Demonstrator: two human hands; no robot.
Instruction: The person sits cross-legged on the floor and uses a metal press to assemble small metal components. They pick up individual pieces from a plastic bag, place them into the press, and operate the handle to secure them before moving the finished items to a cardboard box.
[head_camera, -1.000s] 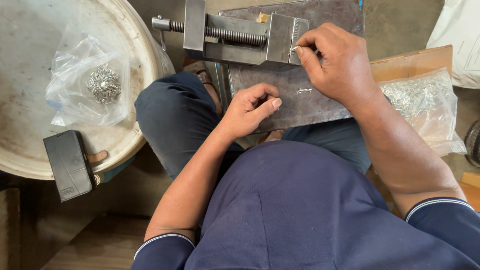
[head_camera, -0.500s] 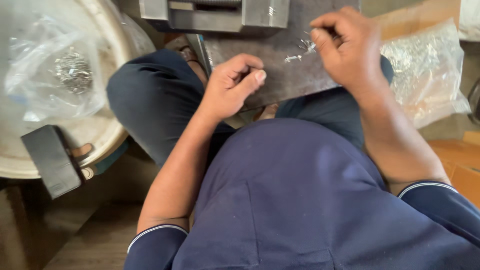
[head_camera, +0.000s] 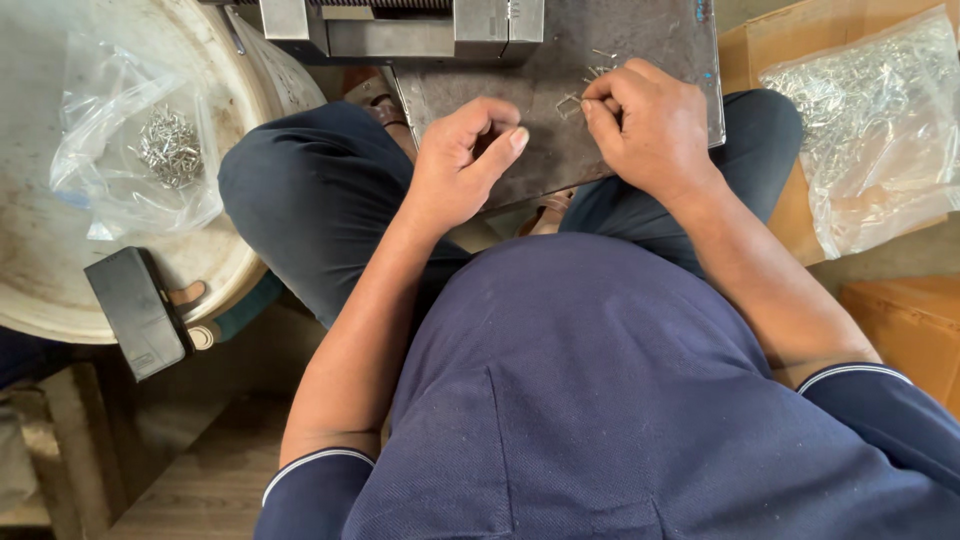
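1. Left hand curled into a loose fist, thumb pressed along the fingers, resting on the near edge of the dark grey steel plate; nothing visible in its grip.
2. Right hand on the same plate, fingertips pinched together on small bent silver wire pieces.
3. Grey metal vise fixed at the plate's far edge.
4. Clear plastic bags of wire parts: one in the round white tub at left, one at right.

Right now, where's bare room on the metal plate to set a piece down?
Free: the metal plate between the vise and its right edge, above the right hand. Crowded: loose wire bits at the right fingertips, and the left hand covers the lower left.
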